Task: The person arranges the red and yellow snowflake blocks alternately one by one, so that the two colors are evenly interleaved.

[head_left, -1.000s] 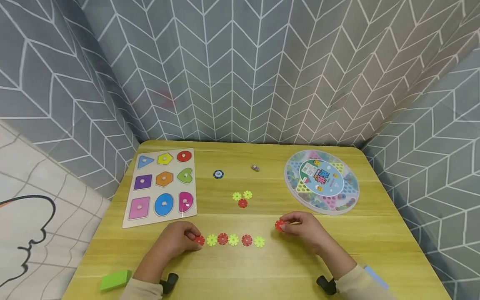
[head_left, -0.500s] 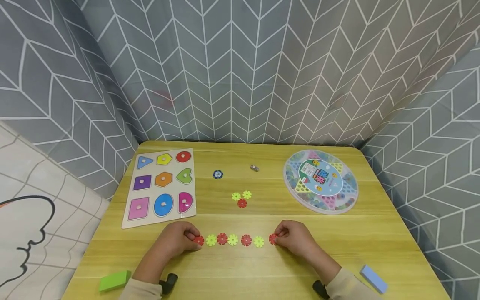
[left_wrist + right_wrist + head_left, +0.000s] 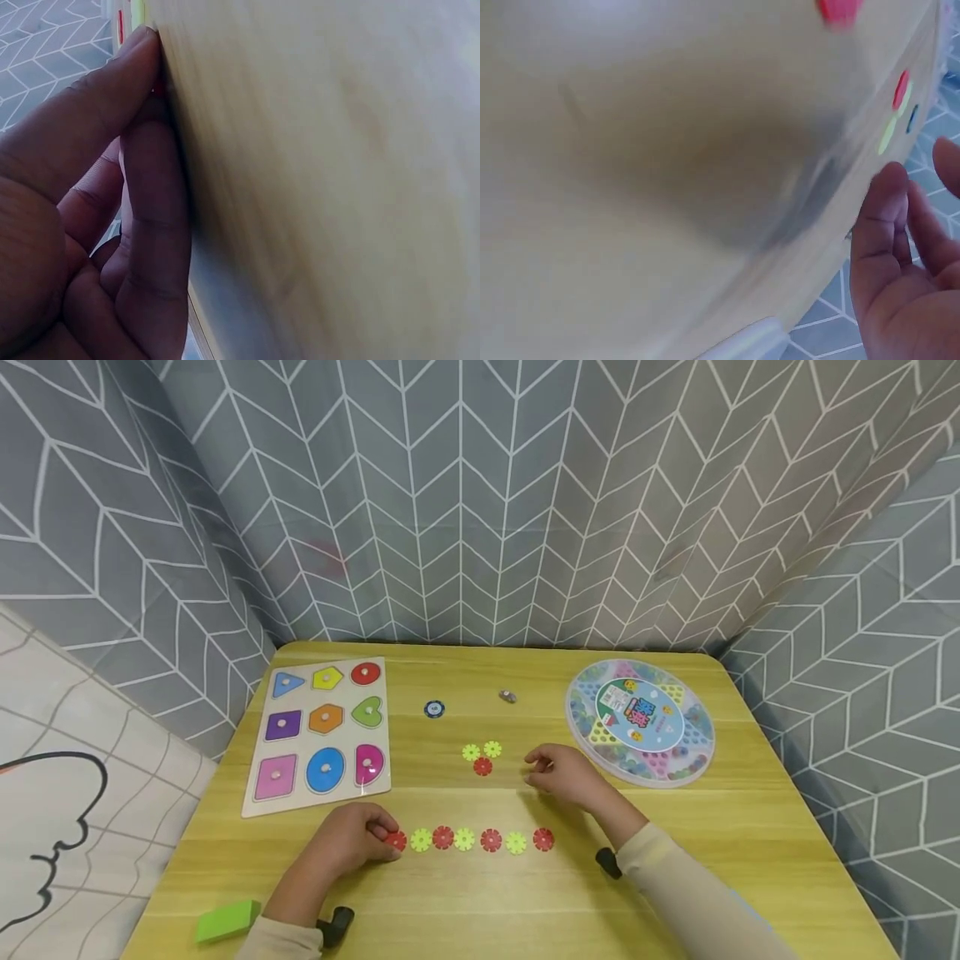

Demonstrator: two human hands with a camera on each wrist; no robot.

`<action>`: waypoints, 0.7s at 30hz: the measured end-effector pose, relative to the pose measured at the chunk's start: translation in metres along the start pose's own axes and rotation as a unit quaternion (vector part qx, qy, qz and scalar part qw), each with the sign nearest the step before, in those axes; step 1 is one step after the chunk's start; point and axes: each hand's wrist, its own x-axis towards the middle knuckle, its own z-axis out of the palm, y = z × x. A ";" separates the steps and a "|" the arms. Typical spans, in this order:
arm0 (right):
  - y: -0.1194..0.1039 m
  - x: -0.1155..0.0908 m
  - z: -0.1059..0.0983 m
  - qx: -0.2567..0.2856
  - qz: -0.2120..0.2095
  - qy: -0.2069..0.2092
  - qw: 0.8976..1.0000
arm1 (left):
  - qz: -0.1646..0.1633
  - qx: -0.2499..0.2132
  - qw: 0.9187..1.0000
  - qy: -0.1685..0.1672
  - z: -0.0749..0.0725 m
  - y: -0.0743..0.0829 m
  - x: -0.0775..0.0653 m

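A row of red and yellow-green snowflake building discs [image 3: 464, 839] lies across the front middle of the table. My left hand [image 3: 356, 839] pinches the red snowflake disc [image 3: 397, 841] at the row's left end; in the left wrist view only a red sliver shows between thumb and finger. At the right end lies another red disc [image 3: 543, 839], with no hand on it. My right hand [image 3: 567, 774] hovers behind it, thumb and fingers apart and holding nothing. Just left of its fingertips sit a loose red disc [image 3: 482, 767] and two yellow-green discs [image 3: 492, 749].
A shape puzzle board [image 3: 318, 735] stands back left, a round game box [image 3: 641, 722] back right. Between them lie a blue poker chip [image 3: 434, 709] and a small greyish object [image 3: 507, 696]. A green block [image 3: 228, 922] lies front left; a blue block shows beside the right sleeve.
My right hand brought a red disc to the row's right end, let go of it, and moved back toward the loose discs. The left hand stayed in place.
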 end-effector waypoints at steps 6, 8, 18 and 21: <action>-0.015 0.047 0.015 -0.063 -0.036 -0.025 0.997 | -0.001 -0.006 1.000 -0.001 0.000 -0.003 -0.001; -0.020 0.056 0.018 -0.095 -0.049 -0.028 0.994 | 0.003 -0.009 1.000 0.001 0.000 -0.003 0.000; -0.020 0.065 0.024 -0.129 -0.046 -0.016 0.990 | 0.004 -0.009 1.000 0.005 0.001 0.000 0.000; -0.021 0.062 0.025 -0.129 -0.060 -0.025 0.990 | 0.003 -0.007 1.000 0.004 0.001 0.000 -0.001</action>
